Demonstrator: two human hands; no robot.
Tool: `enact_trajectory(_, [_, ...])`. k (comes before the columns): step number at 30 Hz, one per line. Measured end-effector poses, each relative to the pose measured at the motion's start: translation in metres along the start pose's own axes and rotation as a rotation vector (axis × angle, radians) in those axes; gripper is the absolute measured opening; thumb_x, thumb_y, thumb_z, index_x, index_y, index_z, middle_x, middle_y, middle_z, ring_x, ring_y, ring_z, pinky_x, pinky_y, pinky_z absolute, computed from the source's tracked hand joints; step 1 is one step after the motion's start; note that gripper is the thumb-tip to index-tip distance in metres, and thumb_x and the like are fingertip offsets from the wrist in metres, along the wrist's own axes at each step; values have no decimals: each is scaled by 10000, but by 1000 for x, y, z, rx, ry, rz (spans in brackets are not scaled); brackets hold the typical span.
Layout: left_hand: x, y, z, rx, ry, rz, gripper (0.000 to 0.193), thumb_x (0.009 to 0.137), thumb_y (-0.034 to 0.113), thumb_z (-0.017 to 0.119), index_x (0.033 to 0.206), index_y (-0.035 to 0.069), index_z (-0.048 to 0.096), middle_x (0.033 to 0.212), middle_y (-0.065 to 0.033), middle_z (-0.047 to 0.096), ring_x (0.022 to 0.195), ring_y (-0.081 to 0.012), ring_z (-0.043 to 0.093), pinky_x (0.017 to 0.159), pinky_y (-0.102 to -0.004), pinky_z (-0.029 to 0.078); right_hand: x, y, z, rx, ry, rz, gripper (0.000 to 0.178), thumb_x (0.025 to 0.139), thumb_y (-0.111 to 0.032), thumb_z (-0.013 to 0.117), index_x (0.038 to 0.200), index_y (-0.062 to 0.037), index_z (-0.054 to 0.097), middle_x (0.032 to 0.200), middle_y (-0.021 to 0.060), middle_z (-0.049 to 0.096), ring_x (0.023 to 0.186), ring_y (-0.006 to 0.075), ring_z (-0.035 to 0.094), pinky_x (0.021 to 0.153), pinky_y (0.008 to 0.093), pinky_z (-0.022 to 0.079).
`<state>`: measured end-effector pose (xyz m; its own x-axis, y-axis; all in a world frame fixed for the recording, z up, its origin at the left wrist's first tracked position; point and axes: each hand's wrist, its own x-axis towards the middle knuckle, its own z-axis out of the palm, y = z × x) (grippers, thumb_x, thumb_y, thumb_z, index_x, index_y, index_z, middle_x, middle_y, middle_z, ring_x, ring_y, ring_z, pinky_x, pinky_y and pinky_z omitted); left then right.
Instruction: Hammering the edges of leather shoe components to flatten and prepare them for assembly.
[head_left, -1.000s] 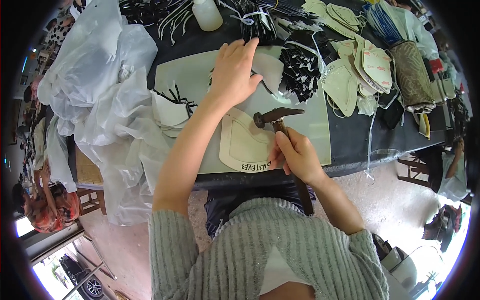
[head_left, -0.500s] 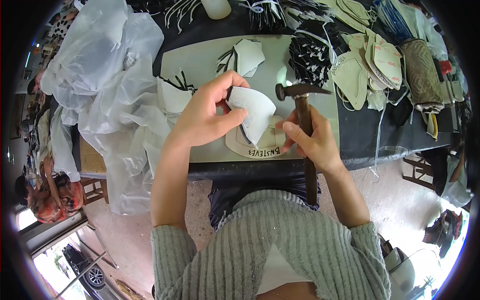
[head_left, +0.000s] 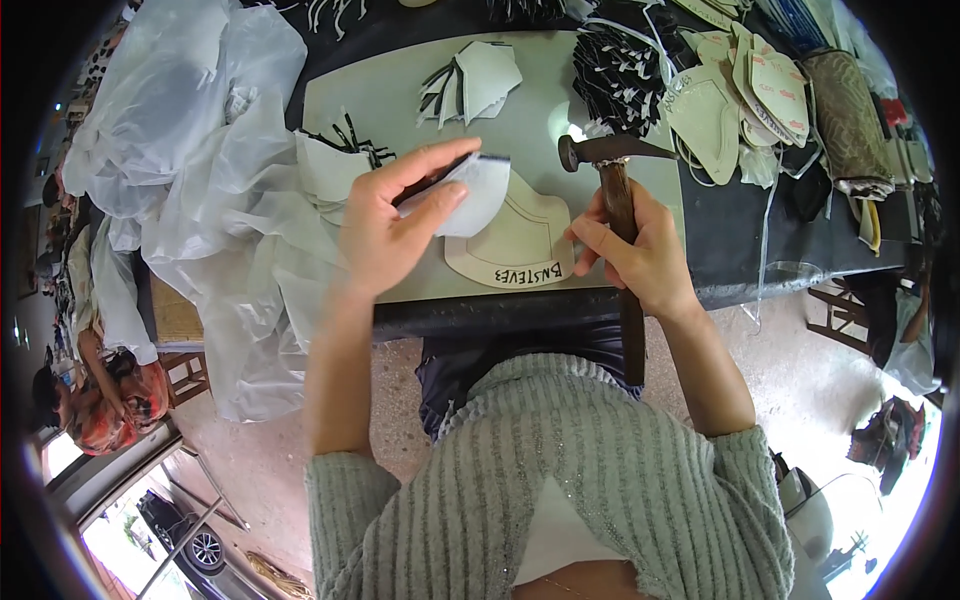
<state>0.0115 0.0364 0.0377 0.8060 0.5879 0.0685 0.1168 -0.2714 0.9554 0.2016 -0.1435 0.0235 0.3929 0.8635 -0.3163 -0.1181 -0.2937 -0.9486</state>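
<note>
Pinched between thumb and fingers of my left hand (head_left: 392,222) is a white curved piece (head_left: 476,196) with a dark edge, tilted above the work board. My right hand (head_left: 645,245) is closed round the wooden handle of a hammer (head_left: 622,205), its dark metal head at the far end and the handle reaching past the table edge. Between the hands a cream flat pattern piece (head_left: 512,272) with black lettering lies on the board. Beyond it rests a small stack of white pieces (head_left: 488,82) with black strips. More white pieces (head_left: 330,172) with black strips lie left of my left hand.
A pale work board (head_left: 400,80) lies on the dark-covered table. Crumpled clear plastic sheeting (head_left: 230,200) hangs over the left side. At the back right are a bundle of black strips (head_left: 618,85), stacked cream patterns (head_left: 705,125) and a patterned brown roll (head_left: 848,120).
My left hand has moved left with the white piece and turned it, leaving more of the cream pattern piece uncovered. My right hand still holds the hammer. The whole view has shifted slightly.
</note>
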Motion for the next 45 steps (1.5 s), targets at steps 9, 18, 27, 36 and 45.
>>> enact_trajectory(9, [35, -9, 9, 218, -606, -72, 319, 803, 77, 731, 1113, 27, 676, 918, -128, 729, 832, -215, 690, 793, -303, 517, 20, 5, -6, -189, -79, -8, 178, 917, -117, 668, 968, -19, 528, 777, 87, 718, 532, 47, 582, 401, 196, 357])
enact_trajectory(18, [41, -2, 18, 256, -590, -205, 289, 784, 58, 752, 1033, -13, 623, 918, -68, 704, 869, -152, 670, 825, -296, 515, 23, 1, -7, -202, -80, 30, 226, 866, -164, 710, 876, -17, 539, 677, 36, 674, 504, 66, 553, 428, 237, 417])
enact_trajectory(27, [33, -6, 27, 267, -501, -156, 375, 746, 106, 779, 1053, -15, 600, 879, -155, 727, 805, -262, 685, 773, -356, 517, 23, 8, -4, -177, -31, 5, 240, 853, -153, 723, 884, -6, 535, 691, 43, 657, 499, 78, 560, 433, 250, 445])
enact_trajectory(36, [24, 6, 35, 441, -442, -37, 327, 780, 42, 736, 1020, 11, 516, 868, -127, 705, 821, -266, 689, 761, -352, 514, 23, 6, -6, -261, -68, 24, 201, 881, -100, 692, 959, -15, 527, 728, 31, 661, 551, 48, 567, 432, 211, 412])
enact_trajectory(45, [42, 13, 30, 419, -600, -109, 301, 761, 7, 719, 982, 2, 515, 872, -151, 699, 819, -331, 679, 734, -378, 505, 24, 7, -5, -220, -84, 32, 205, 893, -103, 688, 978, -13, 525, 743, 32, 659, 604, 68, 629, 443, 215, 439])
